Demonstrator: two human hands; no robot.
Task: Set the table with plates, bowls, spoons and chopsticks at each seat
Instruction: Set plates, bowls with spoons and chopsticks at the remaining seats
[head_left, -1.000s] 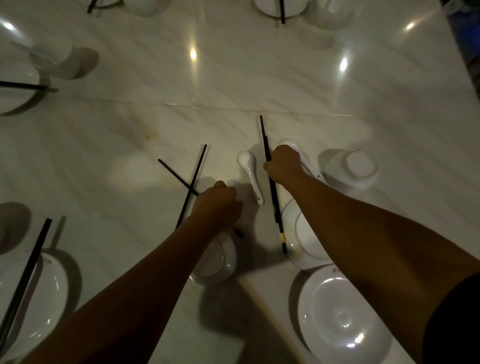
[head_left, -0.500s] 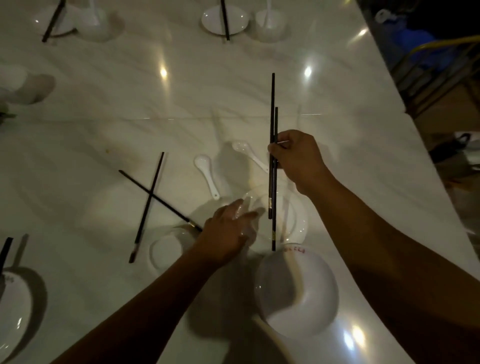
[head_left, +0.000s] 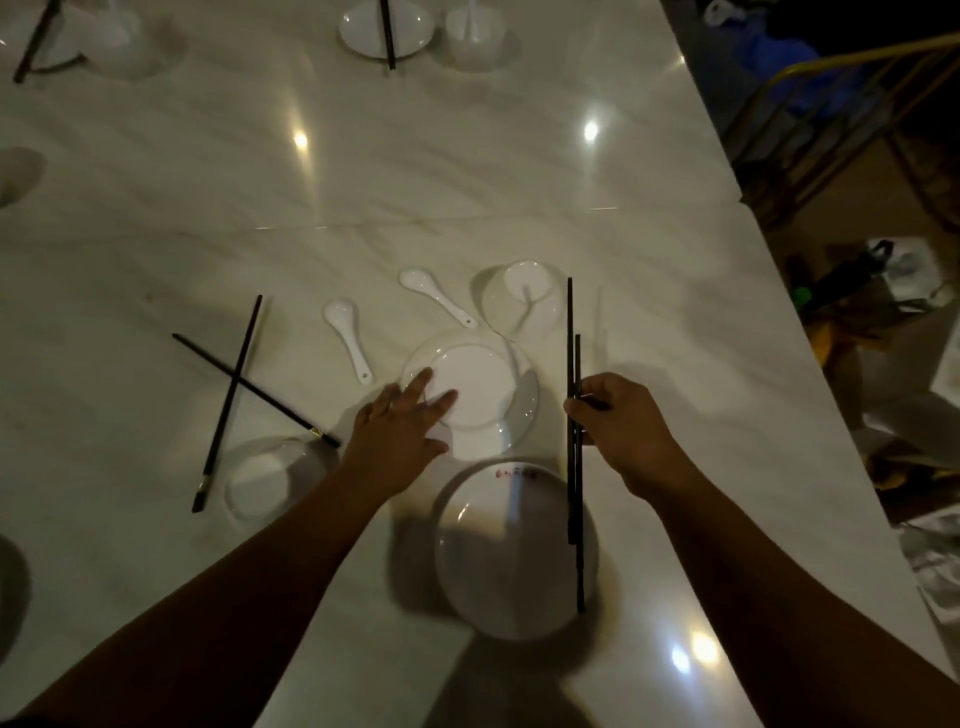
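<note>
My right hand (head_left: 621, 421) grips a pair of black chopsticks (head_left: 573, 374) that point away from me, their near ends over the right rim of a large white plate (head_left: 504, 561). My left hand (head_left: 400, 431) lies with spread fingers on the left rim of a smaller white plate (head_left: 488, 384) just beyond it. Two white spoons (head_left: 347, 332) (head_left: 436, 296) lie past that plate. An upturned white bowl (head_left: 524, 301) stands at its far right. Another bowl (head_left: 265, 478) sits to the left, beside two crossed black chopsticks (head_left: 234, 384).
The marble table (head_left: 467, 166) carries set places at the far side: a plate with chopsticks (head_left: 387, 28), a bowl with a spoon (head_left: 475, 34), and another setting (head_left: 57, 36) far left. The table's right edge runs diagonally; a yellow metal chair frame (head_left: 841, 119) and bags stand beyond it.
My right hand has carried the chopstick pair to the right, off the smaller plate and over the large plate's right rim. My left hand has slid forward onto the smaller plate's rim.
</note>
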